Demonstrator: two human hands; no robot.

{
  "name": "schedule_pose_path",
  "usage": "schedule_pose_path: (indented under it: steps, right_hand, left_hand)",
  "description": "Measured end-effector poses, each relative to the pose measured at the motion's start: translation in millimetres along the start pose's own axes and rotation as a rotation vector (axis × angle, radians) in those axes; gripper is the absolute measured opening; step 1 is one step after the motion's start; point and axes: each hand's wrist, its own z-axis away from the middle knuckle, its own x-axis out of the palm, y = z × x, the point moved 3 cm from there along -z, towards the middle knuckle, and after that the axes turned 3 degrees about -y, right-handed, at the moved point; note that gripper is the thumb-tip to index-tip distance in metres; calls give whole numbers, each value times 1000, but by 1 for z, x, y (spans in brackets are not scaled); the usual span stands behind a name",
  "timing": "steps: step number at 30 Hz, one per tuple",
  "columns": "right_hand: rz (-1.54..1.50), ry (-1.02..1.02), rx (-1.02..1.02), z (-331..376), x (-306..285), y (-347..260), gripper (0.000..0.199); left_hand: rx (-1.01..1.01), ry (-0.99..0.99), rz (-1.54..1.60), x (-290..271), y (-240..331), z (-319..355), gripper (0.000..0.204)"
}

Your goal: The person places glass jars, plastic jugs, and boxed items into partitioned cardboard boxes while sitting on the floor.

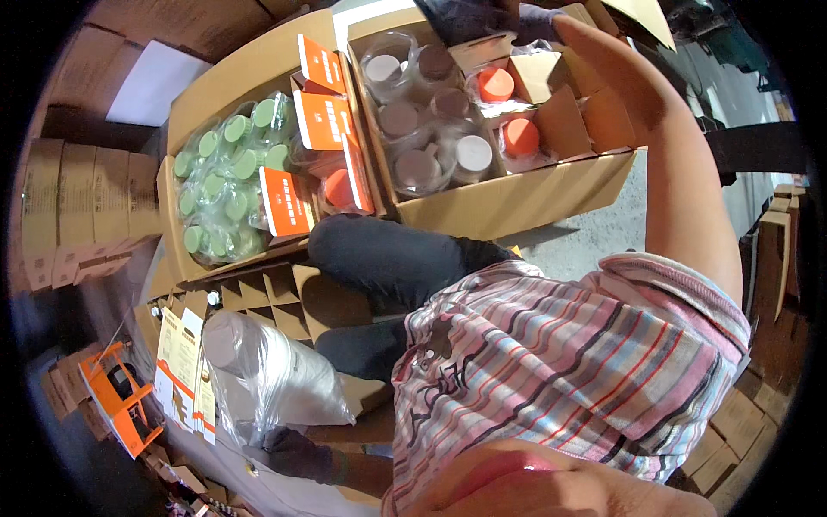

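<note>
A large whitish jar in a clear plastic bag [301,383] lies tilted beside my legs, its round grey end toward the left. My left hand [297,454], in a dark glove, closes on the bag's lower edge; its fingertips are partly hidden. At the top of the picture my right hand [474,19], also dark-gloved, reaches over an open carton [517,202]. Its fingers are cut off and cannot be made out. That carton holds several grey-lidded and white-lidded jars [473,158] in clear plastic, plus two red-orange-lidded jars [521,137] among cardboard dividers.
Another open carton [170,215] holds several green-lidded bottles [237,129], orange-and-white boxes [287,202] and a red-lidded jar [338,187]. Below it sits a divider grid [280,284] near a printed white carton [179,370]. Stacked cartons [86,207] and an orange frame [121,401] stand left.
</note>
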Motion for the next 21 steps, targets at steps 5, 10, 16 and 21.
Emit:
schedule_pose_path:
  steps: [5, 10, 16, 21]
  right_hand:
    - [75, 30, 47, -18, -10, -22, 37]
    - [48, 35, 82, -25, -14, -22, 40]
    - [-367, 60, 164, -31, -7, 21, 44]
    - [-878, 48, 324, -39, 12, 71, 49]
  left_hand:
    - [-18, -17, 32, 8, 11, -5, 37]
    - [-36, -47, 64, 21, 20, -12, 38]
    - [-48, -72, 98, 32, 31, -19, 38]
    - [-64, -88, 112, 42, 41, -23, 38]
